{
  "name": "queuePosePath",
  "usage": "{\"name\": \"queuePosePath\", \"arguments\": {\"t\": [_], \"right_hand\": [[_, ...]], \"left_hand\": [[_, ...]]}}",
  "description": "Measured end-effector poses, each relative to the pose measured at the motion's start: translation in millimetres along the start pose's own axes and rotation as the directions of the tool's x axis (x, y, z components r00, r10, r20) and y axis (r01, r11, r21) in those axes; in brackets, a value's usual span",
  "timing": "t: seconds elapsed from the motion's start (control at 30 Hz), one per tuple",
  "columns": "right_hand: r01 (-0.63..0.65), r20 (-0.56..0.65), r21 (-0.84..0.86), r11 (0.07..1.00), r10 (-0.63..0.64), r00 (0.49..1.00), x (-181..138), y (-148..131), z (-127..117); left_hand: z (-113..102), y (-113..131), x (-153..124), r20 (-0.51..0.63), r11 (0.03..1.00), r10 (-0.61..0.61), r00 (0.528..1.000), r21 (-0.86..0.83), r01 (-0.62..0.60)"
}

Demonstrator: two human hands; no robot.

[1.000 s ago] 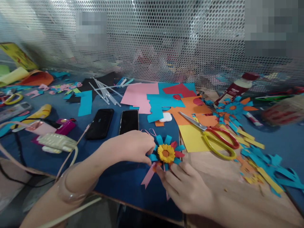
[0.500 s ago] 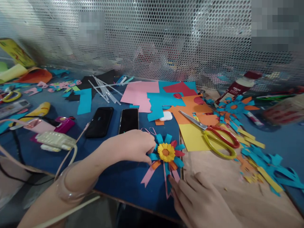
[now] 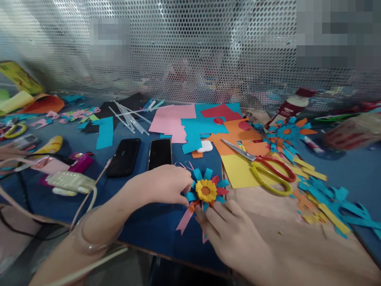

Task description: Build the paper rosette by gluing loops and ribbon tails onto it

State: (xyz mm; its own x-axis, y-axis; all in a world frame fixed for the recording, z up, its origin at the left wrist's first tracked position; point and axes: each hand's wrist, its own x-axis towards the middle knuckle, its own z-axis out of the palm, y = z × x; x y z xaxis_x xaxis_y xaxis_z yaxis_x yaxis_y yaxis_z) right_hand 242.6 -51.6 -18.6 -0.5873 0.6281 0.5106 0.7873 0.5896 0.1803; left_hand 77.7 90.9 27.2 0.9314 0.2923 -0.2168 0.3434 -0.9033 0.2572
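A paper flower [image 3: 206, 191] with a yellow and orange centre and blue, red and orange petals lies on the blue table, pink paper ribbons [image 3: 185, 221] trailing below it. My left hand [image 3: 169, 183], coming from the left, has thumb and fingers closed on a blue petal at the flower's left edge. From below, my right hand [image 3: 230, 234] reaches the flower's lower petals, its fingers bent and close together, one fingertip at an orange petal. That hand covers part of the ribbons. Thin pink loops [image 3: 188, 165] stick out just above my left hand.
Scissors [image 3: 258, 161] rest on coloured paper sheets [image 3: 238, 171]. Two phones [image 3: 124, 157] lie to the left, near cables and a charger [image 3: 71, 180]. A second paper flower [image 3: 287, 131], a bottle [image 3: 288, 107] and paper scraps [image 3: 324, 194] are on the right. Behind stands a perforated metal panel [image 3: 190, 43].
My right hand has moved up and left from the ribbon ends to the flower's lower petals. My left hand keeps its hold at the left edge. The view has shifted slightly.
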Motion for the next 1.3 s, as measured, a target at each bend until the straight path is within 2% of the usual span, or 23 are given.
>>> {"name": "queuePosePath", "arguments": {"t": [0.2, 0.57, 0.77, 1.07, 1.3], "right_hand": [[0.034, -0.044, 0.000, 0.999, -0.034, 0.998, 7, 1, 13], [0.093, -0.064, 0.023, 0.995, -0.092, 0.994, 0, 9, 11], [0.076, -0.079, 0.003, 0.997, -0.075, 0.994, 0, 10, 13], [0.028, -0.019, -0.042, 0.999, -0.028, 0.999, -4, 8, 13], [-0.009, 0.052, -0.071, 0.997, 0.013, 0.999, -7, 6, -2]], "left_hand": [[-2, 1, 0, 0.013, 1.000, -0.009, 1.000, -0.008, 0.009], [-4, 2, 1, 0.030, 1.000, -0.028, 0.999, -0.010, 0.029], [-3, 1, 0, 0.021, 0.999, -0.027, 0.999, -0.018, 0.028], [-3, 2, 0, 0.015, 1.000, -0.023, 1.000, -0.017, 0.023], [-4, 3, 1, 0.011, 1.000, -0.017, 1.000, 0.001, 0.017]]}}
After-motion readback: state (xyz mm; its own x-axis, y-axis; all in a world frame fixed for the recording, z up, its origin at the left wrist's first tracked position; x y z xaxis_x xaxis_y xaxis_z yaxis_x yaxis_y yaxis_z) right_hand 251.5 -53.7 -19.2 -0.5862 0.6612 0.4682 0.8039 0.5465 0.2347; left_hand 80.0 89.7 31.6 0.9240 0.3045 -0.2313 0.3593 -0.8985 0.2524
